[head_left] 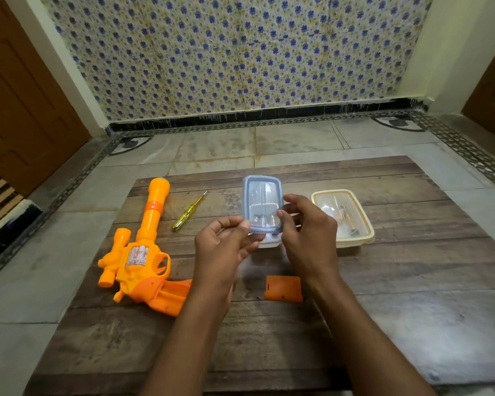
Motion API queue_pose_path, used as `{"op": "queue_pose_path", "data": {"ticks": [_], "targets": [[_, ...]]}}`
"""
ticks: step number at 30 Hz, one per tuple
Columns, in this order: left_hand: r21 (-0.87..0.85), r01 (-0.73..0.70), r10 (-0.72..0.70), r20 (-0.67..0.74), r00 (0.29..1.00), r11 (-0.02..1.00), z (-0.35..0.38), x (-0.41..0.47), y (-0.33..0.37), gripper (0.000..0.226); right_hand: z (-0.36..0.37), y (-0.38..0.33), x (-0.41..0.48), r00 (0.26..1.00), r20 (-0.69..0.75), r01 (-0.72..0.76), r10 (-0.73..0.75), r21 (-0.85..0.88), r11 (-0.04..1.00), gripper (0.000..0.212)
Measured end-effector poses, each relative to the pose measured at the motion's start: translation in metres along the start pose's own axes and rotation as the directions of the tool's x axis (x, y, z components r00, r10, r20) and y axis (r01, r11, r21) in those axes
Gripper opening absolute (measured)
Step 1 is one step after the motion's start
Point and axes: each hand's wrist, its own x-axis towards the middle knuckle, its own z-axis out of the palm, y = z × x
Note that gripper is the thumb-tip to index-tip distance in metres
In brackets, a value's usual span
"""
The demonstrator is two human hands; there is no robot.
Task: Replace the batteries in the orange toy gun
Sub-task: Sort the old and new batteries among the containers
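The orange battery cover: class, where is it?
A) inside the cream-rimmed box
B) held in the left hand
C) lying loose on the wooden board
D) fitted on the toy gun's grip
C: the orange battery cover lies loose on the wooden board, apart from the toy gun; the left hand and right hand hold the blue-rimmed lid.

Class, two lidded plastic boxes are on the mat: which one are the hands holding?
The blue-lidded box, pinched between the left hand and the right hand. The cream-lidded box lies untouched to its right.

head camera, looking down, close over table [383,281]
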Motion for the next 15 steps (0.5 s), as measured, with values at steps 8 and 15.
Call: {"op": "queue_pose_path", "data": {"ticks": [8, 15], "targets": [[0.607, -0.167, 0.294, -0.114, 0.949, 0.777, 0.001, 0.026, -0.020, 0.008, 0.010, 0.000, -0.003, 0.999, 0.039, 0.012, -0.003, -0.238, 0.971, 0.024], [0.681, -0.144, 0.330, -0.152, 0.932, 0.718, 0.005, 0.032, -0.034, 0.014, 0.016, -0.005, -0.004, 0.994, 0.045, -0.071, 0.096, -0.387, 0.919, 0.024]]}}
